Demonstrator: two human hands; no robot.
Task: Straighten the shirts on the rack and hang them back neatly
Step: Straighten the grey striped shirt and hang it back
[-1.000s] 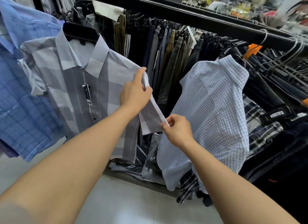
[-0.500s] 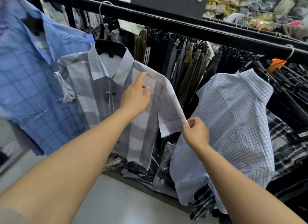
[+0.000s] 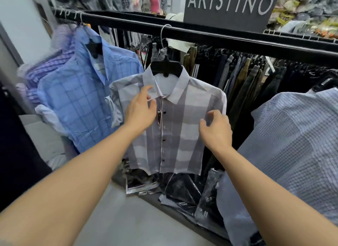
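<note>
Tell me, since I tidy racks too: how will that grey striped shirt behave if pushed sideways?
The grey striped shirt probably swings freely, hanging from one hook on the black rail. Its thin cloth looks floppy, creasing under the left hand. Likely light.

Illumination is bright, even and diffuse; no hard shadows or glare appear. Wide-angle distortion bows the black rail (image 3: 210, 36) and stretches both forearms toward the lower corners. Motion blur softens the left edge (most visibly the purple striped shirt (image 3: 45, 66)) and the near forearms. The sign (image 3: 230, 6) and the grey checked shirt (image 3: 175, 128) render reasonably sharp.
</note>
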